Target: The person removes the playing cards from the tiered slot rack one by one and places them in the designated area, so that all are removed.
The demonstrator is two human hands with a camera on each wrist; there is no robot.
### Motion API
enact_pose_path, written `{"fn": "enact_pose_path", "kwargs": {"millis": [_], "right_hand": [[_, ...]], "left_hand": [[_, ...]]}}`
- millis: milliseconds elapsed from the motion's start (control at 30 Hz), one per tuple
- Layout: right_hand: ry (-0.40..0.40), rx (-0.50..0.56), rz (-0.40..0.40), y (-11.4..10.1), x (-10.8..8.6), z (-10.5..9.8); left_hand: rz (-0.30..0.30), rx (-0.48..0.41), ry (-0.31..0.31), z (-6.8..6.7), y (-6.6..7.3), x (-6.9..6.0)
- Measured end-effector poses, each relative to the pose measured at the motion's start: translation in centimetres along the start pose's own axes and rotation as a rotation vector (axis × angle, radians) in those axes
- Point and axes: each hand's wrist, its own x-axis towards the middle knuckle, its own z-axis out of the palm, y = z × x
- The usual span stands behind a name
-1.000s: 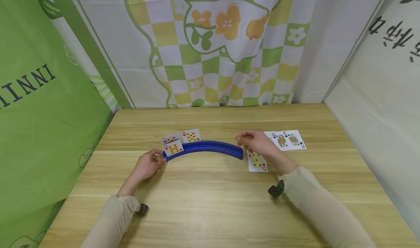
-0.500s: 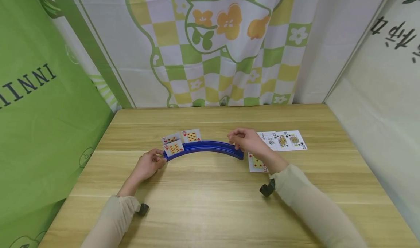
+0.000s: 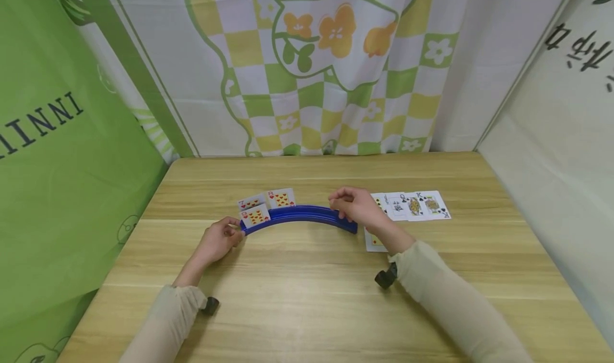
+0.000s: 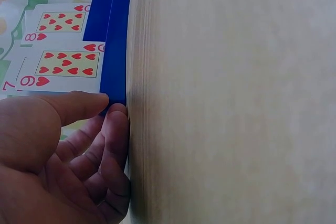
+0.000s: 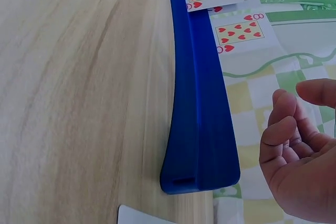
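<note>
A curved blue playing card holder (image 3: 307, 212) lies on the table. My left hand (image 3: 218, 240) pinches its left end between thumb and fingers. A nine of hearts (image 4: 65, 64) stands in the holder's front slot. Behind it, a seven of hearts (image 3: 251, 201) and an eight of hearts (image 3: 281, 198) stand in the rear slot. My right hand (image 3: 357, 208) hovers over the holder's right end. Its fingers are loosely bent, with a gap between thumb and forefinger and nothing held (image 5: 310, 166).
Right of the holder, several face-up cards overlap in a row, with a black king (image 3: 433, 205) and queen (image 3: 413, 206) at its right. A diamond card (image 3: 373, 242) lies nearer me, partly under my right forearm. A patterned curtain (image 3: 326, 112) hangs behind the wooden table (image 3: 297, 299).
My right hand has shifted left from beside the face-up cards to above the holder's right end, baring more of the card row. My left hand has kept its grip.
</note>
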Motion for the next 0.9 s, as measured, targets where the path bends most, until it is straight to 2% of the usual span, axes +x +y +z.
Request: {"fn": "enact_pose_path", "kwargs": {"millis": [233,500,900], "right_hand": [[0.007,-0.012,-0.009,-0.3,0.3,0.5],[0.013,0.012,-0.005,-0.5,0.3,1.0],[0.018,-0.009,-0.017,-1.0,1.0,1.6]], "left_hand": [[0.007,0.02,0.003,0.0,0.0,0.1],[0.001,0.013,-0.004,0.0,0.0,0.0],[-0.001,0.003,0.008,0.0,0.1,0.0]]}}
